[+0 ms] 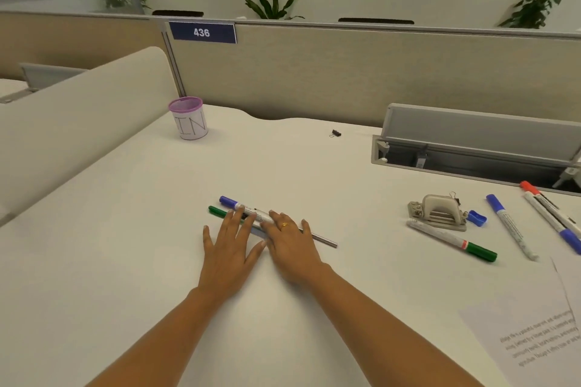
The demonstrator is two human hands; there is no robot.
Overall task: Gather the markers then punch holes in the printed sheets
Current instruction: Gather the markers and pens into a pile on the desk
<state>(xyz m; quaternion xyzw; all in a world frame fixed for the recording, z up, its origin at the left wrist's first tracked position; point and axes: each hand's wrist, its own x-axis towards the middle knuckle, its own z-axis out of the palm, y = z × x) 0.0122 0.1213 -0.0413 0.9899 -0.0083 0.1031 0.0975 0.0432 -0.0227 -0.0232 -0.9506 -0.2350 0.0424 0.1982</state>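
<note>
Both our hands lie flat with the fingers straight and spread, gripping nothing yet. The left hand [231, 248] has its fingertips on the green-capped marker [217, 211] and the blue-capped marker [231, 202]. The right hand [289, 245] rests just beside it, over the white barrels. A thin grey stick [323, 240], perhaps a pencil, pokes out from under the right palm on its outer side. We cannot tell whether it touches the markers.

In our judgement we are at the gathering step, and hardly into it. The other markers [511, 226] lie well off to the right of the right hand, around the hole punch [437, 212]. The printed sheets [534, 324] are nearer to us on that same side, not yet punched.

To do this well, we should roll the two barrels together under the fingertips until they lie parallel. Then we curl one hand round both near their middles, so neither end tips out. We should press lightly, because round barrels will likely skid on the smooth table [125, 261]. We leave the grey stick behind unless it belongs in the bundle. The purple-rimmed cup [188, 118], far ahead of the left fingertips, looks a fair place to drop them.
</note>
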